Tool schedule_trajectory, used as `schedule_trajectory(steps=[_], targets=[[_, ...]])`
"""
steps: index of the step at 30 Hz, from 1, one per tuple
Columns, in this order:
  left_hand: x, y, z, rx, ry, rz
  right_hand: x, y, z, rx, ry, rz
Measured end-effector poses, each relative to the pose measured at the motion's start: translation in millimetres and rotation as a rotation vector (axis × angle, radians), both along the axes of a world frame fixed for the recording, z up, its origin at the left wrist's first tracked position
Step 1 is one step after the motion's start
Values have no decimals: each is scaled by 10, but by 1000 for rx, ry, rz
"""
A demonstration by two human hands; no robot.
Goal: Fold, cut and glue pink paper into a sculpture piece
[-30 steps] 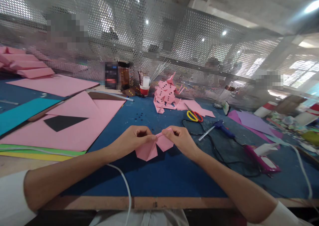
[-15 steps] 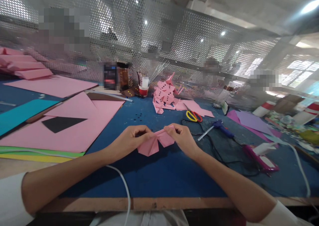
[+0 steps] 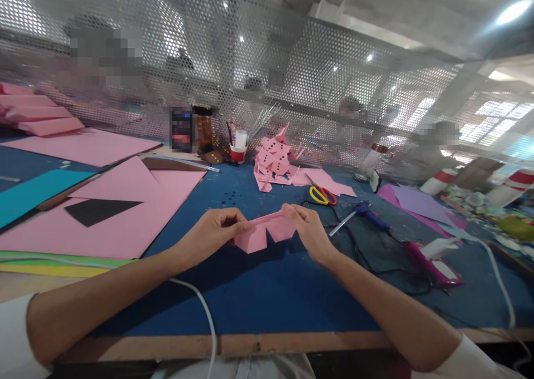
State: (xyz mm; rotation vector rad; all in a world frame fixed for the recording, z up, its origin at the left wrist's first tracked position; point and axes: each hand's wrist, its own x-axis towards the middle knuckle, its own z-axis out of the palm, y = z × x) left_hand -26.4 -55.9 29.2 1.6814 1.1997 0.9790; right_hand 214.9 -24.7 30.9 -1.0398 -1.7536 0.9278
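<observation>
A small folded piece of pink paper [image 3: 255, 237], with a notch cut into its lower edge, is held up between my hands over the blue mat. My left hand [image 3: 217, 230] pinches its left end between thumb and fingers. At the upper right end, my right hand [image 3: 307, 227] grips it the same way. Beyond the hands stands a pink folded-paper figure [image 3: 273, 155] with black dots. Yellow-and-red-handled scissors [image 3: 322, 195] lie to its right, beside pink paper scraps [image 3: 323, 180].
A blue glue gun [image 3: 373, 217] with a clear stick and a magenta tool [image 3: 436, 265] trail cords at right. Pink sheets [image 3: 125, 231] with a black piece [image 3: 100, 211] cover the left. A cup [image 3: 238, 152] and a jar [image 3: 204, 131] stand before the perforated screen [image 3: 292, 62].
Both hands still hold the pink paper. Its left part has tilted, so its lower edge sits higher, and my right fingers have shifted along the top edge. The view has moved slightly.
</observation>
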Motion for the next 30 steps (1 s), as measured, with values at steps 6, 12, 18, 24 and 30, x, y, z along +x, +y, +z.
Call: schedule_trajectory(steps=[6, 12, 18, 24, 30], targets=[[3, 12, -13, 1, -14, -2, 13, 0, 3, -11, 33, -1], [4, 17, -14, 13, -33, 19, 23, -2, -18, -30, 43, -5], [-1, 25, -15, 15, -20, 24, 32, 1, -19, -4, 7, -56], [-7, -6, 15, -5, -34, 34, 26, 26, -19, 2, 36, -66], [9, -31, 65, -93, -75, 31, 40, 53, -20, -13, 84, -30]])
